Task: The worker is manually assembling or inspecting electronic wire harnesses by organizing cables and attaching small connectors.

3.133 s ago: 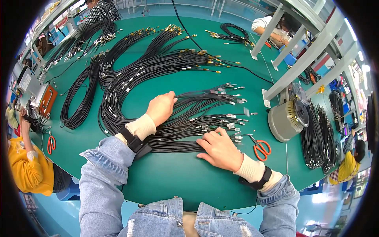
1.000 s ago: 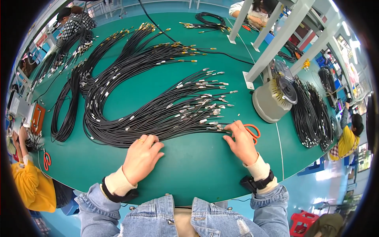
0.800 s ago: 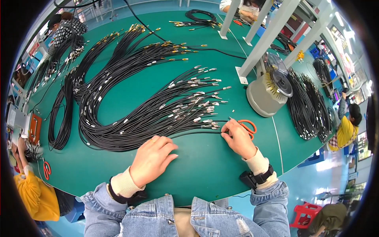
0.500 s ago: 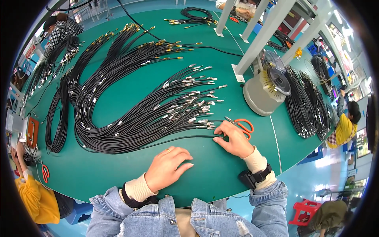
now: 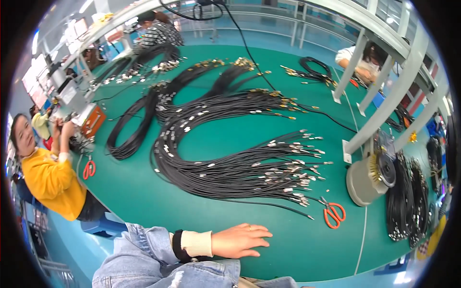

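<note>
**Desk:** At the near edge of a green table, what is the hand doing?

**Photographer:** The left hand lies palm down on the bare cloth, fingers straight and close together, pinching nothing. The right hand is out of the picture, so I cannot say how it is held.

**Desk:** And the cables?

**Photographer:** A thick bundle of black cables loops across the middle of the table. Its metal-tipped ends fan out to the right, apart from the hand. One loose cable trails out of the bundle and is the nearest thing to the fingertips. Orange scissors lie just past its tip, beside a grey reel.

**Desk:** What could go wrong from here?

**Photographer:** My reading is that a flat hand sliding forward could catch that loose cable and drag it, pulling the bundle's sorted ends out of line or into a tangle. A reach to the right made without looking might meet the scissors. I cannot tell whether their blades are open.

**Desk:** Anyone else close by?

**Photographer:** A person in a yellow top works at the left side of the table, well apart from the hand, so I would not expect them to get in each other's way.
</note>
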